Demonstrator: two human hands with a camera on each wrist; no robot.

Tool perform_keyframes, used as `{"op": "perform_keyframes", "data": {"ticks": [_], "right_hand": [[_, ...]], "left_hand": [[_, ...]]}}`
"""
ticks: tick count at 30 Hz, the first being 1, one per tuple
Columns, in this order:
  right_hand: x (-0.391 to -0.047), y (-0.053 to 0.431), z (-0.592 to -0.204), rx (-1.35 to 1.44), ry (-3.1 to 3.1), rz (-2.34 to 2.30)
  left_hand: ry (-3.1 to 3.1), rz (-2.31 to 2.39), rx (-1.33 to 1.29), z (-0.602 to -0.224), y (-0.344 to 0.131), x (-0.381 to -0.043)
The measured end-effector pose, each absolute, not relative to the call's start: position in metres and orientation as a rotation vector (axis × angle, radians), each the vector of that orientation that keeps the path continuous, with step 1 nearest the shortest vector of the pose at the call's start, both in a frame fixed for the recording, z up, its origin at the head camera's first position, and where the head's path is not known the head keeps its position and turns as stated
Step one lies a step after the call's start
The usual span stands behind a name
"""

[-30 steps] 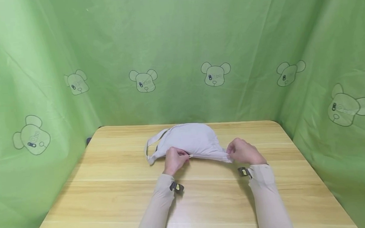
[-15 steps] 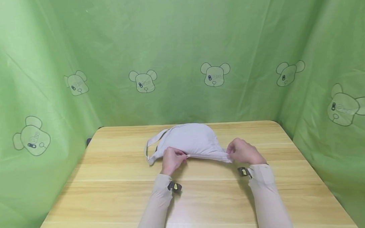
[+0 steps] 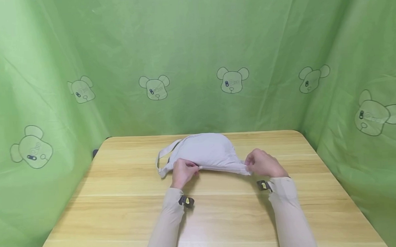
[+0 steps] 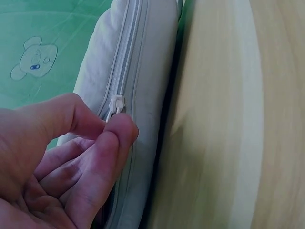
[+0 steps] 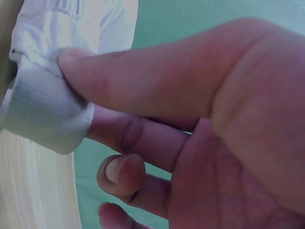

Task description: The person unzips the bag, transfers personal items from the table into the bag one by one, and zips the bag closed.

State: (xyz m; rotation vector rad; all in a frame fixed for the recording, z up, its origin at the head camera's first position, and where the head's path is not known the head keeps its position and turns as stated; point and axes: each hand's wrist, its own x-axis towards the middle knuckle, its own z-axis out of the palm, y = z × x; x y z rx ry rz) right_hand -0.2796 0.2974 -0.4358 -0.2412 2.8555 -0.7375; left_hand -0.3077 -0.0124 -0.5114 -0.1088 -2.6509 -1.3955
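A pale grey, half-moon-shaped bag (image 3: 205,150) lies near the far edge of the table, its zipper side facing me. My left hand (image 3: 184,172) pinches the zipper pull between thumb and forefinger. In the left wrist view the zipper slider (image 4: 117,102) shows just beyond the fingertips; the teeth above it are meshed, and a dark gap shows below, partly hidden by the fingers. At the bag's right end my right hand (image 3: 263,163) pinches the corner by the webbing strap (image 5: 47,102). Thumb and forefinger grip it there, while the other fingers curl loosely.
The bag's strap (image 3: 166,150) loops out on the left side. Underneath is a wood-grain table (image 3: 227,217). Green curtains (image 3: 188,36) printed with bear heads hang behind it and along both sides.
My left hand has slid left along the bag's front edge with the zipper pull, lengthening the meshed stretch on the right. The right hand stays at the right corner.
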Motion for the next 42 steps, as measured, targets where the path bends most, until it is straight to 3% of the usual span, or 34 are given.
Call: {"op": "perform_keyframes", "data": {"ticks": [42], "right_hand": [[-0.2841,0.2938,-0.4407,-0.224,2.831,-0.724]], "left_hand": [[-2.618,-1.465,-0.004,-0.5156,-0.0149,-0.3113]]}}
